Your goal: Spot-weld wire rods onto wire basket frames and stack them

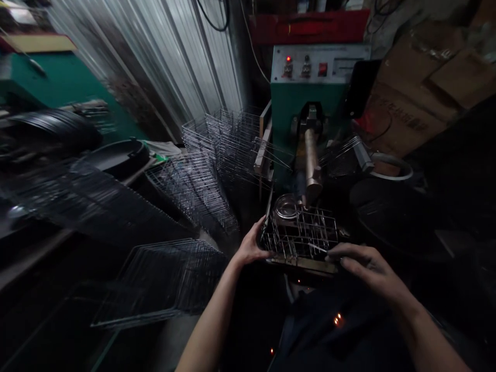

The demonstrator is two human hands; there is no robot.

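A wire rack (pixel 310 230) lies under the copper-coloured electrode arm (pixel 312 160) of a green machine (pixel 284 101). At the rack's left edge, my left hand (pixel 252 245) is closed on it, thumb and fingers on either side of the corner. My right hand (pixel 362 261) is at the near right corner, fingers pinched on a thin metal rod (pixel 318 248) that reaches over the wires. A round metal piece (pixel 287 206) sits below the electrode, behind the rack. Small orange sparks fall in front of my lap.
Stacks of wire grids (pixel 197 188) stand left of the machine, with more wire frames (pixel 163 281) nearer. A cardboard box (pixel 411 98) is at the right, above a dark round container (pixel 391 206). A phone-like black object (pixel 361 88) is beside the panel.
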